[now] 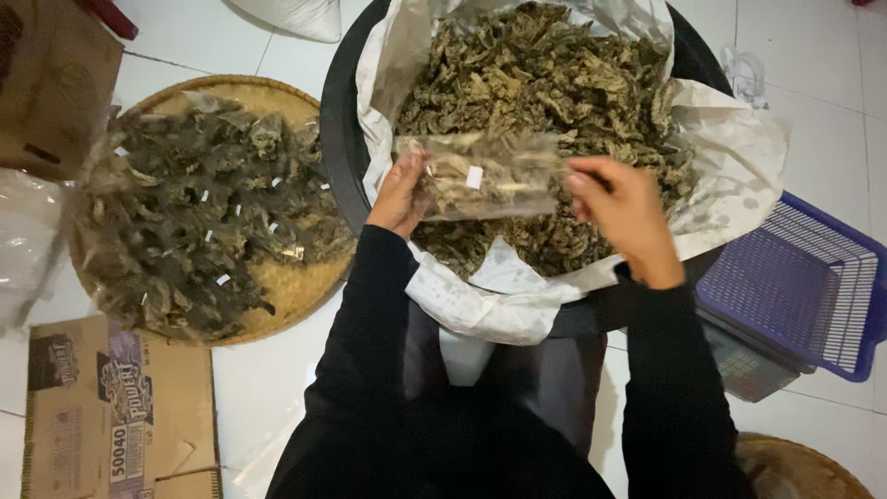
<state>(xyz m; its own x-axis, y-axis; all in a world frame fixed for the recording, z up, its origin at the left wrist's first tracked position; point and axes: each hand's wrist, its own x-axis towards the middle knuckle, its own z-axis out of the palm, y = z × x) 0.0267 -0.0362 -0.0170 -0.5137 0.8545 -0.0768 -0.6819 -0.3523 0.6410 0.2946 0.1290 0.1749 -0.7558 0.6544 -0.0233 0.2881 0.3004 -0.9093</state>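
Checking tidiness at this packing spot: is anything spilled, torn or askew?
Nothing stands out. Both hands, left and right, hold a clear packet over the paper-lined black tub of dried leaves. Filled packets stay heaped on the woven tray; none lie on the floor.

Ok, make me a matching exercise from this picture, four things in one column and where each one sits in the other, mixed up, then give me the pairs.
Things
1. clear packet
2. woven tray
3. blue basket
4. cardboard box

Places
A. far right, on the floor
B. held between left hand and right hand, over the black tub
C. bottom left corner
D. left of the tub, heaped with filled packets

Pairs: 1-B, 2-D, 3-A, 4-C
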